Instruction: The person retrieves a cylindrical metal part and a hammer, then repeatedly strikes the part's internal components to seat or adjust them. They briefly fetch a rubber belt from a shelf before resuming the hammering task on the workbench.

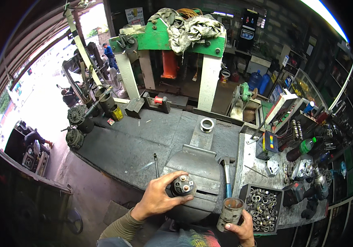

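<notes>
My left hand (153, 201) is closed around a starter solenoid (183, 186), a black round part with copper-coloured terminals facing up. It is held over the near part of a big grey bench vise (190, 166). Lower right, my right hand (244, 231) grips a worn metal cylinder (229, 216), its open mouth tilted upward. The two parts are apart. A hammer (227, 181) with a blue grip lies just beyond the cylinder, along the vise's right side. Left of the vise jaws, a thin metal rod (156, 164) rests on the bench.
A silver ring (207, 125) sits on the vise's far end. To the right stand a tray of small metal rings (262, 210), a cordless drill (319, 185) and a green-capped bottle (302, 149). Alternators (79, 117) line the bench's left edge. A green press frame (156, 39) rises behind.
</notes>
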`<state>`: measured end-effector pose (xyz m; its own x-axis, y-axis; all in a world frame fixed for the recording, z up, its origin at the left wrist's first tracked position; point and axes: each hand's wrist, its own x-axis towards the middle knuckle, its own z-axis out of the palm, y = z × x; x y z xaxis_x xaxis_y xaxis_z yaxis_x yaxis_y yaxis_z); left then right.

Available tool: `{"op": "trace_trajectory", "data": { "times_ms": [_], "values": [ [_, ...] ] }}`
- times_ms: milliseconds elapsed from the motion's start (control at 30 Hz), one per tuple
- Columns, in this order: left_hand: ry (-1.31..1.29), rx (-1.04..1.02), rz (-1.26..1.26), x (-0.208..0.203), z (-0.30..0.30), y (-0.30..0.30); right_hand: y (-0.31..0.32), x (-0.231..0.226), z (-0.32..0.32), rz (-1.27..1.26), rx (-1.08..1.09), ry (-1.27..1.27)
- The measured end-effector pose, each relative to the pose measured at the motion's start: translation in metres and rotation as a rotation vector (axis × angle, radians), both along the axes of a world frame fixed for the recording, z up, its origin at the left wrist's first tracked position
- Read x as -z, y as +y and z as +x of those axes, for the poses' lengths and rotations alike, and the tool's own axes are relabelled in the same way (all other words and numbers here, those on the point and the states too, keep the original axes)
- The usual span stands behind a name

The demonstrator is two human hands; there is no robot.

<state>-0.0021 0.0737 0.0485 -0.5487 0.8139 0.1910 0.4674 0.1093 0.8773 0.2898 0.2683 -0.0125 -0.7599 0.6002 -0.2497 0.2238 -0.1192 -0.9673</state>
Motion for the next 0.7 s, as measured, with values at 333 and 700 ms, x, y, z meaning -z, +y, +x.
{"op": "trace_trajectory", "data": {
  "times_ms": [333, 700],
  "values": [
    [-0.001, -0.051, 0.180, -0.027, -0.037, 0.069, -0.010, 0.014, 0.025, 0.009, 0.004, 0.084],
    [0.089, -0.200, 0.041, 0.027, -0.148, 0.252, -0.026, 0.028, 0.076, -0.100, 0.227, 0.173]
  ]
}}
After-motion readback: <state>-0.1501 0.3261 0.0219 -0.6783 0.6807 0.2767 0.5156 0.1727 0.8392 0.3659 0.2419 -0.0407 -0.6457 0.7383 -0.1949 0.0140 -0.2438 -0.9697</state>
